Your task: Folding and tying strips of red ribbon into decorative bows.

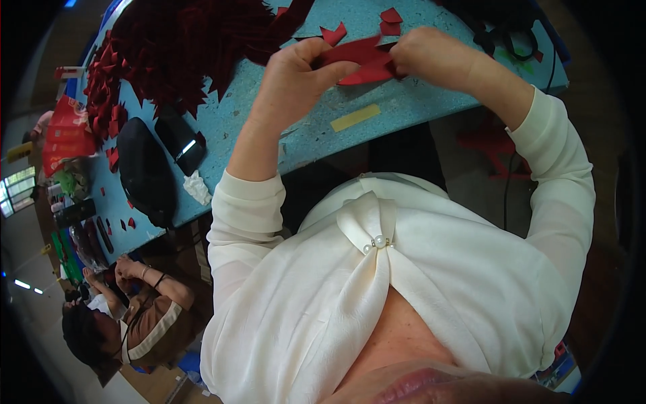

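Observation:
Both my hands are over the far side of the blue table, on one bright red strip (363,59) of flat, bendable material with pointed ends. My left hand (299,77) grips its left part, thumb on top and fingers behind. The right hand (431,57) is closed at the strip's right end, its fingertips pinching the edge; whether anything else is in those fingers is hidden. Beyond the strip lie small red scraps (391,20). To the left is a big heap of dark red strips (178,54) with pointed ends.
Left of my arm lie a black phone (180,145), a black cap-like item (142,172) and a crumpled tissue (196,187). Yellow tape (355,118) sticks near the table's front edge. Black straps (518,40) lie at far right. A co-worker (151,316) sits at lower left.

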Demonstrator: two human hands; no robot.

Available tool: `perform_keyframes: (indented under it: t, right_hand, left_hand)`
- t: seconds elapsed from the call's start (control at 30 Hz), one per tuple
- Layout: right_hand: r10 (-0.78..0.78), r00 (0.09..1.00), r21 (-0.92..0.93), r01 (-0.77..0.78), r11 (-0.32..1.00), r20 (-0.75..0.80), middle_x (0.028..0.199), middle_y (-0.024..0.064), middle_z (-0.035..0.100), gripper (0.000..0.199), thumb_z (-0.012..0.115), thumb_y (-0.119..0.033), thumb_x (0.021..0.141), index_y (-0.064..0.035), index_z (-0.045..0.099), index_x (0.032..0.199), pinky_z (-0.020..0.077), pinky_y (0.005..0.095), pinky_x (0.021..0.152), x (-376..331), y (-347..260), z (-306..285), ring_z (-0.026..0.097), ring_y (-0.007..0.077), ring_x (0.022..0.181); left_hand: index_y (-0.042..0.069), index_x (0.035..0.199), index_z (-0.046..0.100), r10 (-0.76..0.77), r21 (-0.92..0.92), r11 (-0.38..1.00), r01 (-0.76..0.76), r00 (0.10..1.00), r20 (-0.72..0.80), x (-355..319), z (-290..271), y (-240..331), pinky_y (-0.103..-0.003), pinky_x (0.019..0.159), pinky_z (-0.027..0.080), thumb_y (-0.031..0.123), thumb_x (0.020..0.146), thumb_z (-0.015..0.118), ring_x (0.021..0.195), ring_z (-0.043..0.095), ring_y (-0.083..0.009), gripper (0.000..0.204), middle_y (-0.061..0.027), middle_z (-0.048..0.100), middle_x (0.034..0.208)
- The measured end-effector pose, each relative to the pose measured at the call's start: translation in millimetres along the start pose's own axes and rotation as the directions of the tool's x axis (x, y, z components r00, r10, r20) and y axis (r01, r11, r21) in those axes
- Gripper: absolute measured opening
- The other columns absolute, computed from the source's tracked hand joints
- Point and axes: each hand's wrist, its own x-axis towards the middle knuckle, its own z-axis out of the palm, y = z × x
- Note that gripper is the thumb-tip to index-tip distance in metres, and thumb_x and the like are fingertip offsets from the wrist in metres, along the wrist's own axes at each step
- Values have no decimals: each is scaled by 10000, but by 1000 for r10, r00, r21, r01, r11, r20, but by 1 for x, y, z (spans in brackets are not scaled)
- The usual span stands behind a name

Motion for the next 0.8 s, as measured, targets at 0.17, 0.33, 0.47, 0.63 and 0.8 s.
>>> perform_keyframes:
  t: [0.17,0.33,0.47,0.63,0.8]
  right_hand:
    - [404,871,-297,-478,826,-280,779,116,613,273,659,-134,726,-44,633,982,505,364,710,-10,65,-3,612,271,820]
    - [127,783,272,56,961,-609,950,77,641,300,663,-161,812,-94,616,1100,472,376,910,9,-2,8,584,233,1017]
    - [-35,726,137,177,975,-686,973,66,639,319,667,-167,815,-107,619,1125,439,381,952,39,-35,44,530,226,1100]
    - [-73,821,177,208,962,-566,890,57,650,244,667,-193,809,-100,661,1035,464,321,903,46,-19,54,574,215,1001]
    - [-73,800,-9,85,996,-596,771,61,623,242,668,-147,684,-56,652,908,478,354,741,29,36,23,596,234,847]
  left_hand:
    - [51,946,666,-50,-170,984,47,999,-12,-6,-17,2,-194,559,445,197,801,723,628,542,-59,213,3,637,755]
    - [60,976,658,-115,-278,956,92,991,-67,-15,-17,-6,-186,577,465,194,810,715,649,570,-62,221,-10,651,791]
    - [50,1019,637,-76,-560,828,-2,990,-116,-24,-22,-14,-203,568,472,169,842,680,676,595,-83,217,-41,657,819]
    - [51,1024,626,1,-804,581,-128,988,-157,-41,-43,-16,-248,587,488,115,918,561,732,622,-121,139,-88,654,912]
    - [45,1027,621,57,-833,496,-245,966,-250,-57,-58,-29,-271,642,497,98,934,524,743,621,-141,144,-105,640,952]
